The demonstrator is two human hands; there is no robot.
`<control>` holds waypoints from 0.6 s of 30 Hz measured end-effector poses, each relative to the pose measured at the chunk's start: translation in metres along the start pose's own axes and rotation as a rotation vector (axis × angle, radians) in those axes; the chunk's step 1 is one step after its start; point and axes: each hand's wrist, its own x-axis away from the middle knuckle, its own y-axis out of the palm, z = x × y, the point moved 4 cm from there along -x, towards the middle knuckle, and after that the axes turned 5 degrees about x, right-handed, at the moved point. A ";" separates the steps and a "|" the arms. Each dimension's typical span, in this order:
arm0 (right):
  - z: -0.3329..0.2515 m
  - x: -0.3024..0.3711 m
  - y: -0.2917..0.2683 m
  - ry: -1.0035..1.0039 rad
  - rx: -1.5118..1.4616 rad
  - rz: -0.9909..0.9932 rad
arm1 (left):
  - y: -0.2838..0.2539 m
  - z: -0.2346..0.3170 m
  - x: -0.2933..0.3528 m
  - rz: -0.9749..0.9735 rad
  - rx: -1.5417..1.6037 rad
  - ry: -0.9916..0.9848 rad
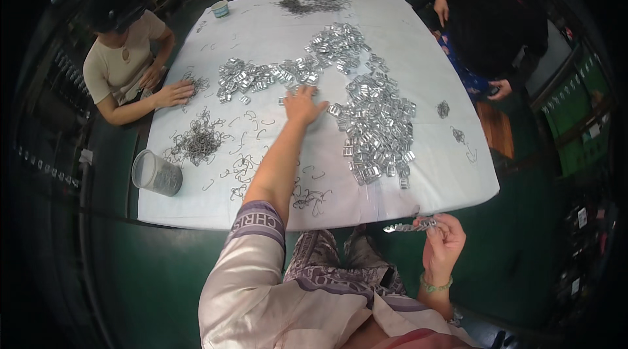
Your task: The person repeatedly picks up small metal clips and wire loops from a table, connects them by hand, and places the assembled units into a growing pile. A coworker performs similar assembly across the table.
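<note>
My left hand is stretched far over the white table, fingers spread and thumb out to the right. Its fingertips reach the lower edge of a band of small silver metal buckles. Right of that hand lies a larger heap of the same buckles. Just off the table's near edge, my right hand pinches a short row of silver metal buckles, which sticks out to the left. Some of the row is hidden by the fingers.
Bent wire hooks lie piled at the left, others scattered by my left forearm. A clear plastic tub stands tilted-looking at the table's left edge. A co-worker's hand touches hooks at the left. Another person is at the right.
</note>
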 end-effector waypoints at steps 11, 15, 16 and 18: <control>-0.014 0.034 -0.010 -0.006 0.057 0.103 | 0.041 0.104 0.103 -0.079 0.650 0.400; -0.012 0.049 -0.007 0.022 0.070 0.092 | 0.000 0.098 0.133 -0.044 0.898 0.437; -0.013 0.052 -0.006 0.021 0.073 0.083 | -0.009 0.089 0.139 0.028 0.906 0.444; -0.015 0.059 -0.002 0.016 0.076 0.067 | -0.032 0.061 0.150 0.103 0.938 0.389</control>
